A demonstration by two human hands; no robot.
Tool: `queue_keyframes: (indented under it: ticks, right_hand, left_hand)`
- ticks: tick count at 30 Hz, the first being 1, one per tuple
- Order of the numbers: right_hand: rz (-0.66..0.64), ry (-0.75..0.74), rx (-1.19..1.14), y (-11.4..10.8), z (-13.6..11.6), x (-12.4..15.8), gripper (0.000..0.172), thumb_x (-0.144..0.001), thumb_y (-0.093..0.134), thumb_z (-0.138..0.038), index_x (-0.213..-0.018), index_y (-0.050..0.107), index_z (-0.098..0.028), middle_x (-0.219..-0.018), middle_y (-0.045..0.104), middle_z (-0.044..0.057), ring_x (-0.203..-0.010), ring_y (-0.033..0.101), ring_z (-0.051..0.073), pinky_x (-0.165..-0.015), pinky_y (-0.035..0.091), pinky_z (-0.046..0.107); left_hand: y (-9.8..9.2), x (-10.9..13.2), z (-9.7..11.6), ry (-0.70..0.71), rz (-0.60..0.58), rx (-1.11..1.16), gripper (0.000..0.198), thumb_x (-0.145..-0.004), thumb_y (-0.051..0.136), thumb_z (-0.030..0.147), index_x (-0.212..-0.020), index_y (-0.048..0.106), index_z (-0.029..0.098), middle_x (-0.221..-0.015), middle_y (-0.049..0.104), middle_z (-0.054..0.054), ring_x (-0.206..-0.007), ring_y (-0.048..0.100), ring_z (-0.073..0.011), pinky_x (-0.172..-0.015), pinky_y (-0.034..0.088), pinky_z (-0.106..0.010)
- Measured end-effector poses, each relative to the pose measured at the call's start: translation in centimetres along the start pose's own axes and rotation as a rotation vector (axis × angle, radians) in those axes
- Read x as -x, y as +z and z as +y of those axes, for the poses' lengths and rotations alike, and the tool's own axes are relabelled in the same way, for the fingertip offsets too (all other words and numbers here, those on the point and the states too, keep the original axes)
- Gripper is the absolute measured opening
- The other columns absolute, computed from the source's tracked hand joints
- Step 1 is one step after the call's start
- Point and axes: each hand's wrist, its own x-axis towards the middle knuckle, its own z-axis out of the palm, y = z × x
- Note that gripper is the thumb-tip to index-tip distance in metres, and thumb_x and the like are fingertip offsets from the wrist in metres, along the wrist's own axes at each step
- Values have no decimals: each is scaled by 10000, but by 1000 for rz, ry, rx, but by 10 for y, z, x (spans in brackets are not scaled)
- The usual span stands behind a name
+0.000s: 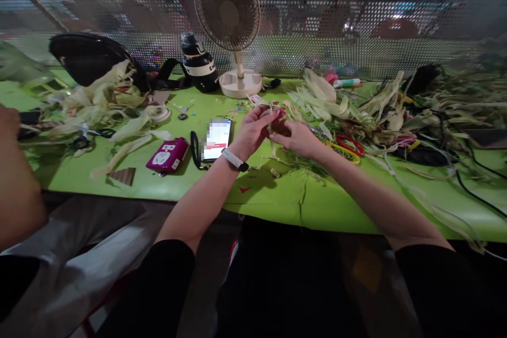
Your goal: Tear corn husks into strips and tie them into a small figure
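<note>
Close together over the middle of the green table, my two hands work on one small pale strip that looks like corn husk [270,129]. The fingers of my left hand [253,128] are closed on its upper part; a white-banded watch is on that wrist. My right hand [296,138] pinches the same strip from the other side, its fingertips partly hidden. Below them, thin green stalks [307,165] and small scraps lie on the table. Beside my left wrist lies a lit phone [216,140] with a black strap.
Corn husks lie in piles left [106,90] and right [325,100]. Red-handled scissors [350,143] are near my right forearm. A fan [240,83], a black bottle [200,66] and a purple box [167,155] stand about. At left is another person's arm [18,185]. Cables cross the right side.
</note>
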Motion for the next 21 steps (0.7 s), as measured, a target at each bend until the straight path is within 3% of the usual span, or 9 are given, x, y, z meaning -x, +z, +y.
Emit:
queue_keyframes:
  ticks: [2,7,13,21]
  right_hand:
    - [-18,48,-167,3,3,-3,69,-814,663,-179,-845,602,-173,-857,742,57,-740,668,171,-719,531,313]
    - [-46,130,-388,0,6,-6,165,-836,629,-128,-786,498,-213,-646,652,-3,-595,606,145,-594,473,276]
    - [33,11,-167,-16,7,-6,60,-834,659,-215,-847,615,-175,-636,540,-36,-588,460,116,-593,368,278]
    - [4,-165,3,-27,7,-2,207,-816,672,-350,-819,693,-144,-696,619,8,-641,497,130,-640,377,295]
  left_hand:
    - [-1,0,0,22,-20,-26,155,-794,779,92,-907,711,174,-933,784,-29,-1009,742,-170,-1054,527,-351]
    - [-9,-3,-1,88,-65,-150,139,-812,789,178,-937,729,182,-941,783,-37,-956,733,-159,-1004,541,-360]
    - [-14,-7,-1,158,-113,-242,174,-778,820,250,-919,742,184,-908,764,-24,-867,696,-125,-948,543,-323]
    - [-12,-7,1,114,-86,-225,86,-780,763,148,-856,733,175,-792,694,6,-741,623,-85,-808,529,-247]
